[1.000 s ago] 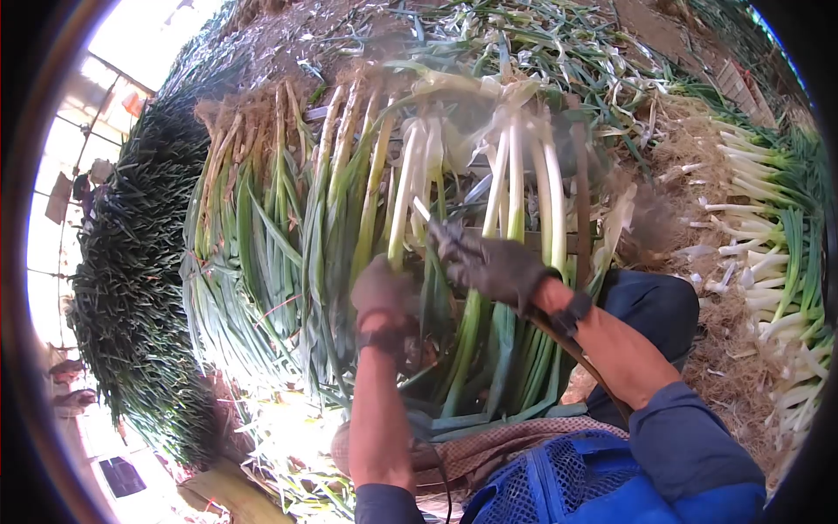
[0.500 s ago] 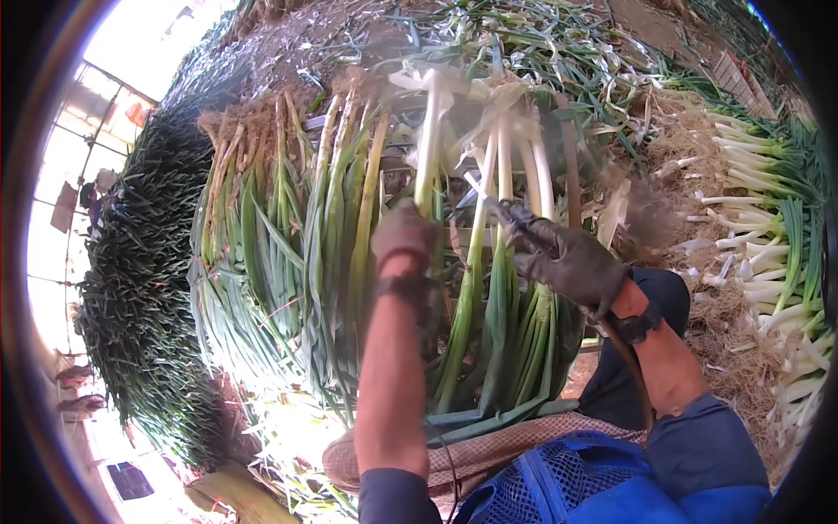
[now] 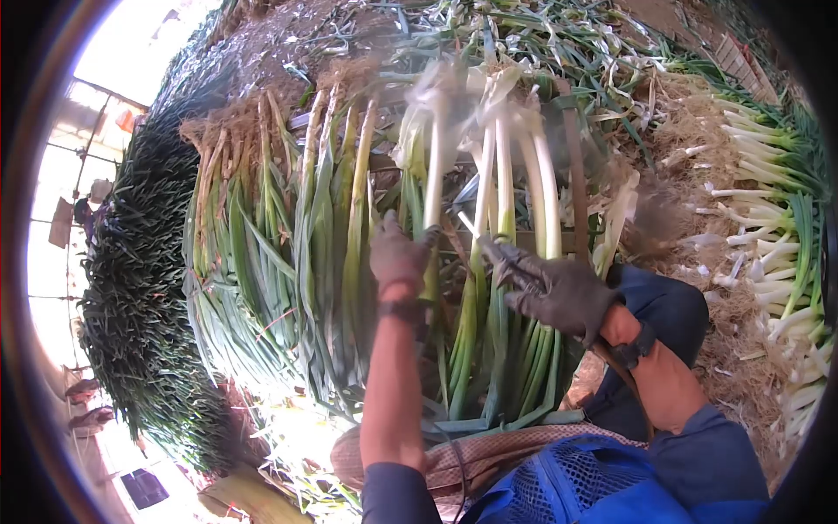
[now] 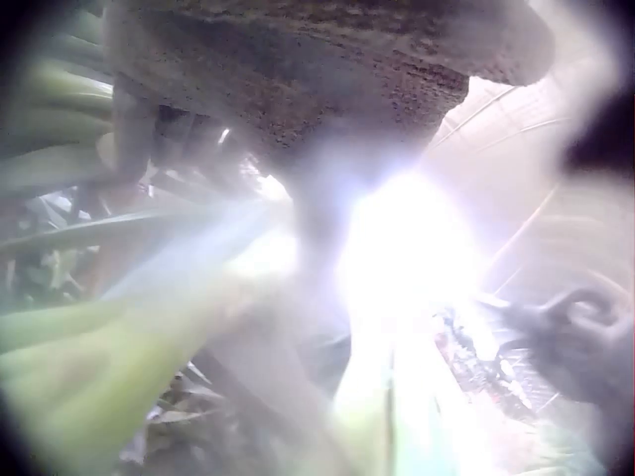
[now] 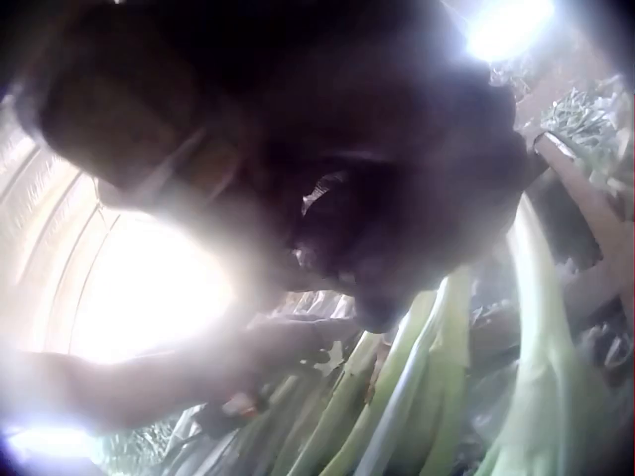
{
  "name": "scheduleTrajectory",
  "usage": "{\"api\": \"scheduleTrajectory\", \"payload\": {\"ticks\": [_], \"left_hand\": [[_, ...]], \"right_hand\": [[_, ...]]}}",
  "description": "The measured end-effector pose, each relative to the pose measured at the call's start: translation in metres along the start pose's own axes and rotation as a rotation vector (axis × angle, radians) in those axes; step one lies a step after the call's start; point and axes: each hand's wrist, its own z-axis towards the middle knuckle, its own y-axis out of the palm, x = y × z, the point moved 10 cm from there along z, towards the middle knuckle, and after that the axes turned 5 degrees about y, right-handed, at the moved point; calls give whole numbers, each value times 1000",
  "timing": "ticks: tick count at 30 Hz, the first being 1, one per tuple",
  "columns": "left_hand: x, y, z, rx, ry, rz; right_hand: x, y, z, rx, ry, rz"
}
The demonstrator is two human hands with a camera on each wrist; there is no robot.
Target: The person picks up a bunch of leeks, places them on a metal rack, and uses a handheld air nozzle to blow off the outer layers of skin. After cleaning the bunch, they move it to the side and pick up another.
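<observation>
My gloved left hand [image 3: 400, 249] is beside a white-stalked leek [image 3: 435, 175], fingers apart and thumb close to the stalk. Loose pale skins [image 3: 428, 96] blur around the top of this leek. In my gloved right hand [image 3: 567, 293] I grip an air blow gun [image 3: 515, 258], its thin white nozzle pointing up and left toward the stalks; a hose trails from under the hand. Right of the left hand lie other pale leeks [image 3: 543, 183] with bare white shanks. The left wrist view is glare and blur around the glove [image 4: 298, 79]; the right-hand glove [image 5: 397, 169] is in shadow.
Rooty, brownish leeks [image 3: 262, 192] lie in a row at the left. Behind them rises a big stack of green leaves [image 3: 140, 288]. Cleaned white leeks [image 3: 759, 192] line the right side by heaped roots [image 3: 698, 183]. Trimmings [image 3: 567, 52] litter the ground ahead.
My left hand has moved up, then slightly down and left. The leek beside it has shifted right, its upper skins loosened. My right hand has moved right and down with the blow gun.
</observation>
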Motion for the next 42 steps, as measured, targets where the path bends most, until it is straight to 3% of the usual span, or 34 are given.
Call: {"api": "scheduleTrajectory", "payload": {"ticks": [2,7,10,11,13,15,18,20,25,30,31,34,36,39,42], "left_hand": [[0,2,28,152,88,160],[5,48,81,-290,-62,134],[9,58,69,-178,-52,92],[15,56,56,-20,26,-94],[-5,107,40,60,56,-608],[-11,109,33,142,25,-863],[-5,63,44,257,-112,-881],[18,23,58,348,82,-406],[31,61,77,-406,-112,-736],[53,81,61,-659,-213,-1017],[46,84,64,-664,-213,-938],[34,87,93,-560,307,-971],[26,70,116,-463,509,-869],[29,11,178,-413,274,-983],[113,-101,232,-521,300,-1170]], "right_hand": [[-10,6,3,-26,-22,-19],[-19,13,34,14,-39,170],[-22,19,53,21,-34,296],[-24,18,62,28,-13,327],[-27,15,79,59,-12,380],[-26,18,94,98,-45,421],[-2,14,103,159,65,224],[0,13,98,151,65,249],[-3,9,88,136,81,335],[30,18,90,178,34,671],[29,16,89,174,33,670],[23,5,87,156,21,609],[19,5,91,121,-5,496],[24,9,95,110,32,642],[31,16,99,118,6,620]]}}
